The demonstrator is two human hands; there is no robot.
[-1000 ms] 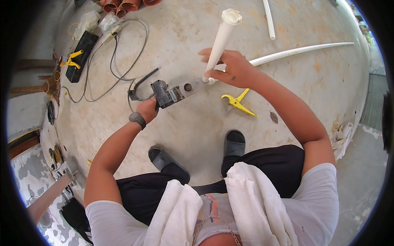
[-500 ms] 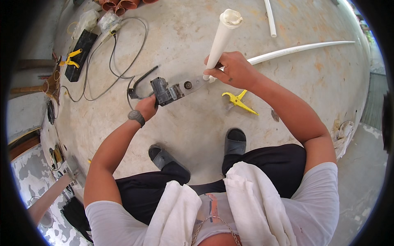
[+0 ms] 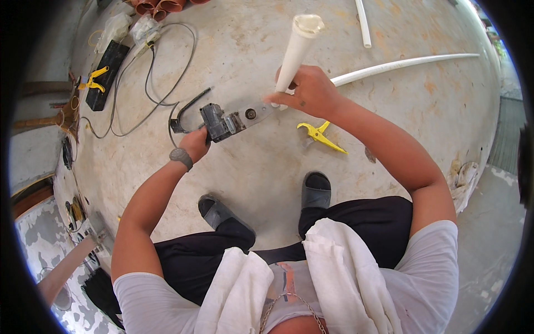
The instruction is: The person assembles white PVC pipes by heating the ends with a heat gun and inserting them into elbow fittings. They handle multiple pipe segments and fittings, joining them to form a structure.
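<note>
My left hand [image 3: 194, 143] is closed round the handle of a pipe fusion welder [image 3: 219, 123], a dark-bodied tool with a flat grey heating plate that points away to the right. A round dark socket sits on the plate. In my right hand [image 3: 312, 96] a white plastic pipe [image 3: 296, 49] stands nearly upright, its wider rimmed end toward me. The pipe's lower end is at the tip of the plate; my fingers partly hide the contact there. On the floor just below my right hand lies a yellow pipe cutter [image 3: 321, 137].
A long white pipe [image 3: 400, 65] and a shorter pipe [image 3: 363, 25] lie on the concrete floor beyond. Looped cables [image 3: 149, 83] run to the left, near a black box [image 3: 108, 75] with a yellow clamp-like tool [image 3: 98, 79] on it. Orange pipes [image 3: 161, 6] lie at the far edge.
The view has shifted slightly. Both hands keep their holds, and the white pipe stays at the plate's tip with little visible movement.
</note>
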